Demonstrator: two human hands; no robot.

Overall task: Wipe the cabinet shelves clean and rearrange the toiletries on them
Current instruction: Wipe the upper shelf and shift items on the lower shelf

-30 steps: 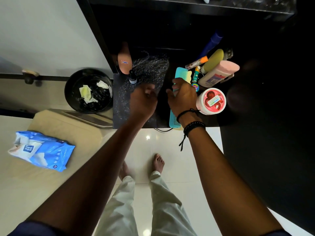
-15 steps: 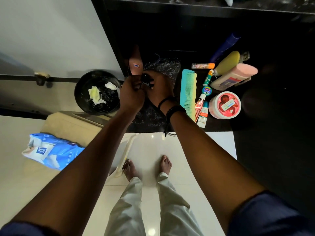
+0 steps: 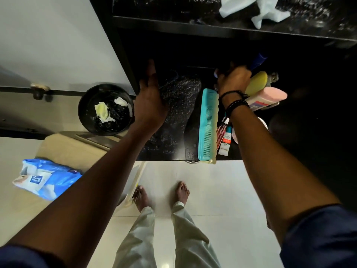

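Note:
The lower cabinet shelf [image 3: 179, 113] is black and speckled. My left hand [image 3: 151, 99] reaches in along its left wall, fingers curled around a brownish bottle [image 3: 150, 63] of which only the top shows; the grip itself is hidden. My right hand [image 3: 234, 81] is closed at the back right among the toiletries, where a small dark bottle is mostly hidden in its fingers. Beside it stand a blue bottle [image 3: 258, 59], a yellow bottle [image 3: 258, 83] and a pink-capped bottle [image 3: 270, 96]. A teal comb [image 3: 207, 124] and small tubes [image 3: 224, 138] lie near the front edge.
A crumpled white wipe [image 3: 260, 8] lies on the upper shelf. A black bin [image 3: 105, 110] with used wipes stands left of the cabinet. A blue wipes pack [image 3: 46, 177] rests on a beige surface at the left. A white jar's rim [image 3: 264, 122] peeks out behind my right forearm.
My hands, joined on the small dark bottle at the shelf's left, have parted. The right hand moved right and back to the toiletries; the left reached deeper along the left wall.

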